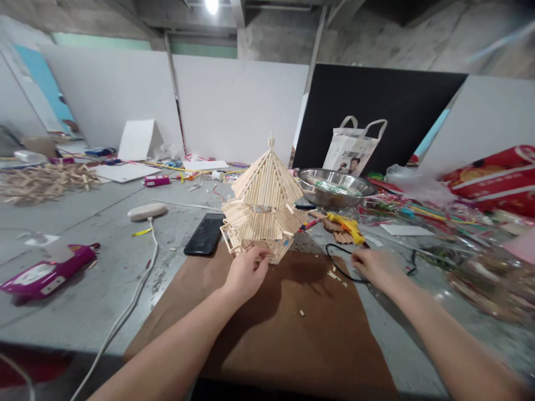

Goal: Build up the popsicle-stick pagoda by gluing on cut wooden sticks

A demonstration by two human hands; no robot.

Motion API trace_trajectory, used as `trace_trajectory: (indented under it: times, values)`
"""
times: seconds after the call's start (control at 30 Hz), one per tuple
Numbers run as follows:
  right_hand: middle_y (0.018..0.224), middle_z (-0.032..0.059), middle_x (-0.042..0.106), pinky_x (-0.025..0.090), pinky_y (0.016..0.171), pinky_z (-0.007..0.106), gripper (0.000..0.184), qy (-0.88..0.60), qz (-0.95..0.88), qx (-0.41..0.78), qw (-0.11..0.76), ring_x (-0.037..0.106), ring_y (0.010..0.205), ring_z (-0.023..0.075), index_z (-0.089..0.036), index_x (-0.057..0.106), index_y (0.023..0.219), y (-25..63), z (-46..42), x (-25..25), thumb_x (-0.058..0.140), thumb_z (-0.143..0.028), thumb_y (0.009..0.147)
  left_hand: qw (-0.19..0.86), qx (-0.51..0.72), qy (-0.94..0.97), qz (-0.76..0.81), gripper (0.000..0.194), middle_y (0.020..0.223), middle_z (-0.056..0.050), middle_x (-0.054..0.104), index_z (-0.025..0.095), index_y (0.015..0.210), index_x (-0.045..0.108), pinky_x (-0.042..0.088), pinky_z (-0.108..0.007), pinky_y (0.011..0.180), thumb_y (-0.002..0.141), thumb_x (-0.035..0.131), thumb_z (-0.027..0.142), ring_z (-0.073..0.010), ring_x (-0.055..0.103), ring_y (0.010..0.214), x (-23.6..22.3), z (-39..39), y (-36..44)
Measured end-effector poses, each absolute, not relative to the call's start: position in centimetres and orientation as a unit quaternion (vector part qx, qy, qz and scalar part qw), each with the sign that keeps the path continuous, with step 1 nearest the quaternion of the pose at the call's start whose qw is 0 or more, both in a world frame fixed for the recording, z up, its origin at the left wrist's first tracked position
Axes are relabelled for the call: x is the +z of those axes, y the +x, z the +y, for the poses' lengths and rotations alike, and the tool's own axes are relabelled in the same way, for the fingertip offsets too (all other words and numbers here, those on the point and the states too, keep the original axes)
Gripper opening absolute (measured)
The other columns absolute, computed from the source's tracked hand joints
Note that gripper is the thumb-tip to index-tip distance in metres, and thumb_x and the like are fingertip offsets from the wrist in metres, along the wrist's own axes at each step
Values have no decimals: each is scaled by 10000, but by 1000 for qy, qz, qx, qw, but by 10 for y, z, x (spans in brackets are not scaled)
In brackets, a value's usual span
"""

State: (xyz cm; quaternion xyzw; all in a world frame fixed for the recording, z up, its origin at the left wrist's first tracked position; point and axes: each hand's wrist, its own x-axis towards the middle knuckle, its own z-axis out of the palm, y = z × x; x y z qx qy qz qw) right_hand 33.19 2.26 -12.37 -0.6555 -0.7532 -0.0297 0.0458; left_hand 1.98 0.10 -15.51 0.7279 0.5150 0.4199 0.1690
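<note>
A pagoda model built from pale wooden sticks point(267, 192) stands upright at the middle of the table, with a pointed roof and tiered sides. My left hand point(249, 272) is at its lower front rim, fingers curled closed against the sticks. To the right, my right hand point(376, 269) is closed beside a black cable point(334, 262); its fingertips are partly hidden, and I cannot make out what they hold. Just beyond that hand lies a yellow glue gun point(348, 226). Small stick scraps point(333, 274) lie near the cable.
Brown paper point(292, 345) covers the table in front. A black phone point(204, 235), white charger point(147, 211) and purple device point(50, 273) lie left. A metal bowl point(336, 197) stands behind right, near a tote bag point(349, 150). A stick pile point(45, 181) is far left.
</note>
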Motion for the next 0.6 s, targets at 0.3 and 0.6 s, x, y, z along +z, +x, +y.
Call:
trace_trajectory:
  times: [0.3,0.6]
  values:
    - [467,-13,551,418,482,281,210,-634,-599,206,444,535,439,147,-195,556,691,282,29,-85,507,-397,724,172,413,730,517,156,630,-2,581,172,830,597,375,-206,535,748,466,187,-121,526,591,-154,1,20]
    - [749,-18,596,498,537,285,192,-380,-448,547,597,598,573,122,-202,486,803,198,68,-61,593,-204,644,182,411,725,522,154,591,6,560,161,832,586,357,-204,504,744,463,186,-113,502,535,-156,2,18]
